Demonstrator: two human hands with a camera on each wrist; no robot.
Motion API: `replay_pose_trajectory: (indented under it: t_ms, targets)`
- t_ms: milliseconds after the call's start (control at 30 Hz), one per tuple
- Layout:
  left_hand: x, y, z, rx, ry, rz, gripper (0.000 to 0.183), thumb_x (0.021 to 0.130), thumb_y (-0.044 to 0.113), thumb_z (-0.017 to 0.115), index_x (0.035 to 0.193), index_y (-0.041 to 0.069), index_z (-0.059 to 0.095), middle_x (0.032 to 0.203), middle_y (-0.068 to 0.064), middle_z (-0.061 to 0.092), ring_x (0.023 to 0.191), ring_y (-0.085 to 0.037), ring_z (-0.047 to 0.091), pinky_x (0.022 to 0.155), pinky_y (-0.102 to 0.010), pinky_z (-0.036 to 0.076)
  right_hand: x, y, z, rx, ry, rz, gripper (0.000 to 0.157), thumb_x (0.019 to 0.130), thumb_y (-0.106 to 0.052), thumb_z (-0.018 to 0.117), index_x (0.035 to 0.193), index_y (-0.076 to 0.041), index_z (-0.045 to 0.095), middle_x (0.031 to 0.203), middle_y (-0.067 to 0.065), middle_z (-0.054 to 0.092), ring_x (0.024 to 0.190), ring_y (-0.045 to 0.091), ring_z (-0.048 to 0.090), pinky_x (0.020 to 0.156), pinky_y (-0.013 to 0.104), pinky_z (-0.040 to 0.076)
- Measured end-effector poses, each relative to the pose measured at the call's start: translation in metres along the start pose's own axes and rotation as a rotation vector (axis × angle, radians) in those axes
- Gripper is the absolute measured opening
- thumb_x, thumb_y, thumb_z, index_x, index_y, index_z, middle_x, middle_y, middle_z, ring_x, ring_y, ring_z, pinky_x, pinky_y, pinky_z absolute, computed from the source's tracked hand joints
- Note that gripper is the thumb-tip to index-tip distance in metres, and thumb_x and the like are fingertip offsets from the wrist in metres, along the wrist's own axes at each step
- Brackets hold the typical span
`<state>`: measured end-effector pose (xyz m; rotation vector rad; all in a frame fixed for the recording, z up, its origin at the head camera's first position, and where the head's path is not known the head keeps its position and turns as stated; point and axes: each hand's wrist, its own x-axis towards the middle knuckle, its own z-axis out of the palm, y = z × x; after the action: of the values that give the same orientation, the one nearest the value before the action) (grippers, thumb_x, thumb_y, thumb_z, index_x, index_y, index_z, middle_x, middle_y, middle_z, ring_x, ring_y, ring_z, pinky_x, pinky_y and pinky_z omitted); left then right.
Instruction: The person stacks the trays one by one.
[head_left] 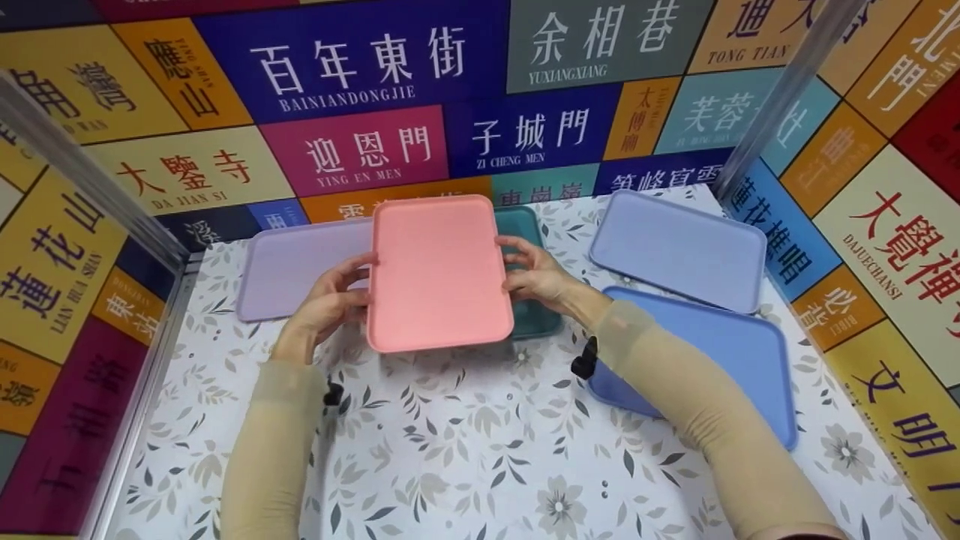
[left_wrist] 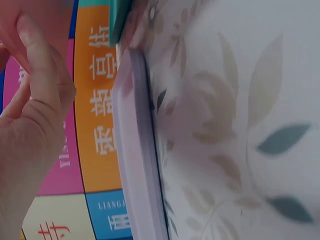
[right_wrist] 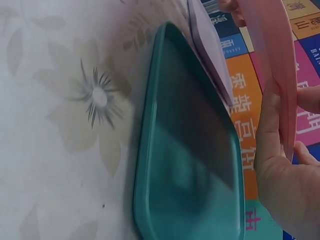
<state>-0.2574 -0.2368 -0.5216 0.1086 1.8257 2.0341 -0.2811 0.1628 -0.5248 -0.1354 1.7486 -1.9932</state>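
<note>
A pink rectangular tray (head_left: 441, 274) is held up over the table between both hands. At its left edge, my left hand (head_left: 330, 300) grips the rim with thumb and fingers. My right hand (head_left: 546, 276) pinches the opposite edge, its thumb and fingers on either side of the rim in the right wrist view. Beneath and behind the pink tray lie a lilac tray (head_left: 292, 270) and a dark green tray (right_wrist: 195, 150), each partly covered by it in the head view. The right wrist view shows the green tray lying on the tabletop with a shadow across it.
To the right, a pale periwinkle tray (head_left: 679, 251) overlaps the back edge of a blue tray (head_left: 735, 360), which my right forearm partly hides. A white leaf-patterned cloth (head_left: 450, 450) covers the table. Colourful panels with Chinese lettering (head_left: 360, 150) stand behind and on both sides.
</note>
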Motion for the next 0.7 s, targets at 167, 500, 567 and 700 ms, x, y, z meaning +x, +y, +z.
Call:
replay_pose_trajectory:
  t_ms: [167,500,567,700]
  targets:
    - [0.012,-0.006,0.016,0.031,0.027,0.001,0.082,0.097,-0.013,0.064,0.173,0.006,0.039,0.157,-0.019,0.051,0.096,-0.014,0.074,0.081,-0.033,0.070,-0.002,0.002,-0.014,-0.019,0.032,-0.001,0.098,0.087,0.020,0.067,0.174,-0.015,0.040,0.152,0.017,0.055,0.102,0.021,0.074,0.076,0.034,0.068]
    - [0.032,-0.015,0.045,0.127,0.040,0.034,0.084,0.089,-0.014,0.062,0.170,0.001,0.045,0.162,-0.026,0.049,0.095,-0.014,0.076,0.076,-0.030,0.069,-0.009,0.007,-0.042,-0.096,0.081,-0.030,0.099,0.086,0.022,0.064,0.175,-0.012,0.039,0.150,0.019,0.054,0.093,0.015,0.073,0.070,0.029,0.067]
    - [0.036,-0.018,0.049,0.140,0.040,0.044,0.084,0.088,-0.013,0.061,0.169,0.000,0.045,0.159,-0.026,0.051,0.093,-0.014,0.076,0.075,-0.029,0.068,-0.010,0.008,-0.047,-0.102,0.084,-0.029,0.098,0.087,0.021,0.063,0.176,-0.012,0.038,0.149,0.018,0.054,0.092,0.014,0.073,0.070,0.027,0.066]
    - [0.044,-0.021,0.059,0.150,0.043,0.039,0.086,0.086,-0.014,0.060,0.169,0.000,0.044,0.154,-0.026,0.053,0.088,-0.014,0.078,0.071,-0.031,0.068,-0.010,0.012,-0.057,-0.108,0.100,-0.024,0.099,0.087,0.022,0.061,0.176,-0.011,0.036,0.144,0.014,0.055,0.087,0.011,0.073,0.067,0.025,0.065]
